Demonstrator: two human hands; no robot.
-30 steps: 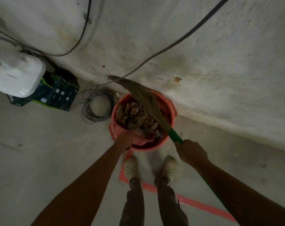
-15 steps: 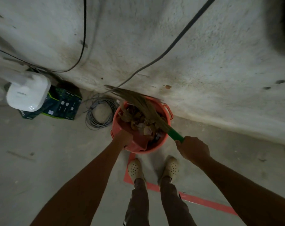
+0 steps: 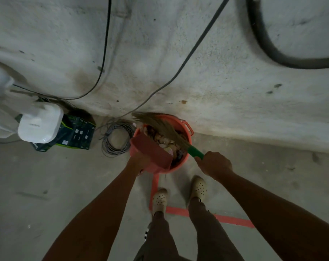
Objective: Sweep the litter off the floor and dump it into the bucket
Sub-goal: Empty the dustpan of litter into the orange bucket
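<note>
The dustpan point(image 3: 152, 149) is gripped by the left hand point(image 3: 139, 162) and tilted over the bucket point(image 3: 186, 127), where litter point(image 3: 160, 136) lies just beyond both hands. The broom point(image 3: 165, 129) is clasped by the right hand point(image 3: 214, 164), its bristles laid across the bucket. A cable coil point(image 3: 107, 146) and a box point(image 3: 79, 134) are set left of the left hand.

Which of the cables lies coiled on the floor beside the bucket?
The grey cable, wound in a ring left of the orange bucket; the others run loose across the wall.
</note>
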